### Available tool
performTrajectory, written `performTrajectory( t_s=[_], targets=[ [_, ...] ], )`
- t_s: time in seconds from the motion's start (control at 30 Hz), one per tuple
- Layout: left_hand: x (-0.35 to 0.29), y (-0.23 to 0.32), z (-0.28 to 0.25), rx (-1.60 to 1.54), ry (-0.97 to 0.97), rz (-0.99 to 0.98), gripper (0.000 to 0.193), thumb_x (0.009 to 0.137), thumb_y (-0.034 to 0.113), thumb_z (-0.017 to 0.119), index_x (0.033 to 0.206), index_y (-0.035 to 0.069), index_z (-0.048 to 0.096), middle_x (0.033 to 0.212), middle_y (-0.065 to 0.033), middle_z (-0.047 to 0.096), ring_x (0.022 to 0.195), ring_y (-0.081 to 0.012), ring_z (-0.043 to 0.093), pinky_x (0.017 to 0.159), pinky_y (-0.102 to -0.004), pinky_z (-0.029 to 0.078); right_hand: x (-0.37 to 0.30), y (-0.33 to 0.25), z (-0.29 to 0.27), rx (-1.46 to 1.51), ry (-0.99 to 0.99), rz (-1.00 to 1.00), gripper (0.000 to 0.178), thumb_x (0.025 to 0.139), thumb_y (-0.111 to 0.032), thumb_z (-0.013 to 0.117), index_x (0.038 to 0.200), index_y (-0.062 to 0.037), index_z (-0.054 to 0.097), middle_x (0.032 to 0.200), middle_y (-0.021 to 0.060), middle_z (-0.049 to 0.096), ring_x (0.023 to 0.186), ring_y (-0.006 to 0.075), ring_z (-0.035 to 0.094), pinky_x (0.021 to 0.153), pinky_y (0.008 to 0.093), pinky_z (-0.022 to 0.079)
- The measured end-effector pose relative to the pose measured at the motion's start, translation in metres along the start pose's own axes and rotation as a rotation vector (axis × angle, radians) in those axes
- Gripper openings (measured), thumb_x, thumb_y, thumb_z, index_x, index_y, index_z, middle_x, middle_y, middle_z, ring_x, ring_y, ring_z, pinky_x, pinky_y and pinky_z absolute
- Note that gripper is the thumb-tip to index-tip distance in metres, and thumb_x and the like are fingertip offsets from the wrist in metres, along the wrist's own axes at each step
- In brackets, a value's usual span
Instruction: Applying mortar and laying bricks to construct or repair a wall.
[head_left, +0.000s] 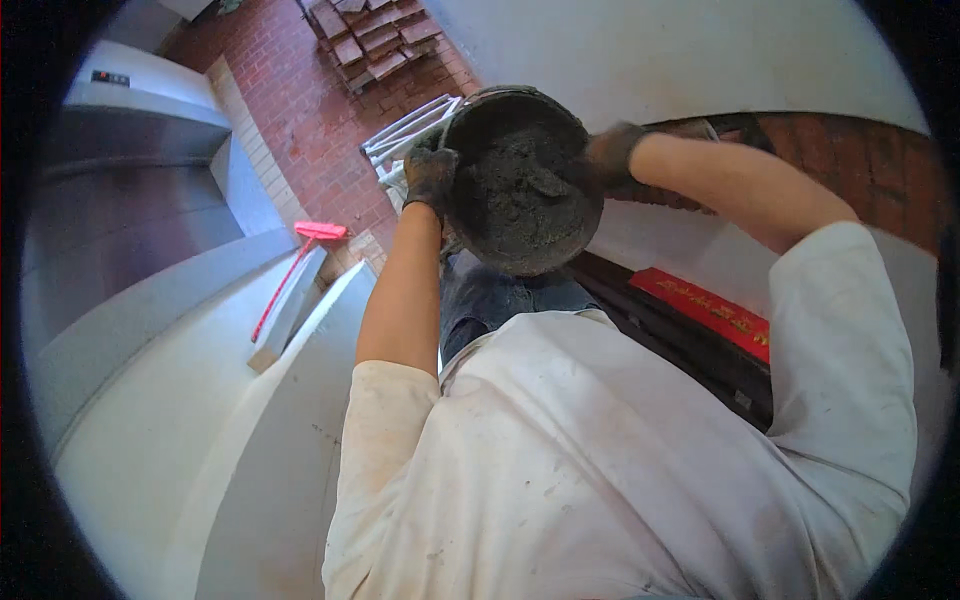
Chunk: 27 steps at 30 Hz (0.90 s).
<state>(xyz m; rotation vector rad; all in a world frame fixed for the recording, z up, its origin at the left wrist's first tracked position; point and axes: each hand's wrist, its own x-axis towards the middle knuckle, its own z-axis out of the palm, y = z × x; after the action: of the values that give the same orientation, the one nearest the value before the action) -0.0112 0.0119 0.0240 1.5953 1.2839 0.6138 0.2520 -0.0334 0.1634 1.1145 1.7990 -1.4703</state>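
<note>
A round black bucket (480, 222), crusted with grey mortar, is tilted so its mouth faces up toward me in front of my waist. Dark wet mortar (505, 185) lies inside. My left hand (431, 177), in a dark dirty glove, is closed on the bucket's left rim. Over the right rim, my gloved right hand (610, 155) is closed and somewhat blurred. From it, what looks like a mortar-coated trowel (547, 181) reaches into the mortar; its handle is hidden in the glove.
Stacked reddish boards or bricks (375, 40) sit on the red brick floor (285, 110) ahead. White metal bars (405, 135) lie just beyond the bucket. A pink long-handled brush (318, 231) leans at the left near a metal elevator door (120, 200). A red banner (700, 308) is at right.
</note>
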Motion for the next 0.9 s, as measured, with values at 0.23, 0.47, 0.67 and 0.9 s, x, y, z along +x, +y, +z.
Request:
performTrajectory(
  t_s=[0.23, 0.47, 0.67, 0.9],
  targets=[
    [0.003, -0.010, 0.004, -0.316, 0.051, -0.114, 0.040, 0.069, 0.004, 0.061, 0.108, 0.001, 0.060, 0.102, -0.0083, 0.064, 0.090, -0.0195, 0.059, 0.083, -0.0303, 0.045, 0.031, -0.030, 0.091, 0.141, 0.083, 0.442, 0.030, 0.082, -0.025, 0.056, 0.105, -0.0047, 0.060, 0.094, 0.0092, 0.065, 0.084, 0.0214, 0.061, 0.075, 0.0341, 0.047],
    [0.002, -0.018, 0.008, -0.295, -0.022, -0.058, 0.045, 0.079, 0.034, 0.064, 0.111, 0.003, 0.059, 0.108, -0.0143, 0.062, 0.103, -0.0264, 0.057, 0.090, -0.0342, 0.041, -0.018, -0.024, 0.005, -0.268, 0.434, 0.361, 0.026, 0.076, -0.032, 0.059, 0.080, -0.0075, 0.069, 0.079, 0.0141, 0.066, 0.072, 0.0277, 0.064, 0.067, 0.0396, 0.050],
    [-0.001, 0.012, -0.001, -0.184, -0.016, -0.122, 0.040, 0.084, 0.035, 0.058, 0.109, 0.004, 0.061, 0.107, -0.0141, 0.062, 0.100, -0.0262, 0.058, 0.088, -0.0336, 0.042, 0.034, -0.082, -0.025, -0.746, 0.532, 0.258, 0.031, 0.079, -0.034, 0.056, 0.078, -0.0057, 0.068, 0.079, 0.0133, 0.066, 0.074, 0.0304, 0.065, 0.065, 0.0446, 0.050],
    [-0.003, 0.014, -0.007, -0.046, -0.008, -0.135, 0.040, 0.086, 0.035, 0.054, 0.109, 0.003, 0.061, 0.108, -0.0153, 0.061, 0.103, -0.0270, 0.057, 0.090, -0.0333, 0.041, -0.018, -0.111, -0.007, -0.362, 0.260, 0.350, 0.027, 0.084, -0.029, 0.050, 0.092, -0.0090, 0.066, 0.092, 0.0138, 0.065, 0.086, 0.0278, 0.062, 0.076, 0.0423, 0.048]
  ],
)
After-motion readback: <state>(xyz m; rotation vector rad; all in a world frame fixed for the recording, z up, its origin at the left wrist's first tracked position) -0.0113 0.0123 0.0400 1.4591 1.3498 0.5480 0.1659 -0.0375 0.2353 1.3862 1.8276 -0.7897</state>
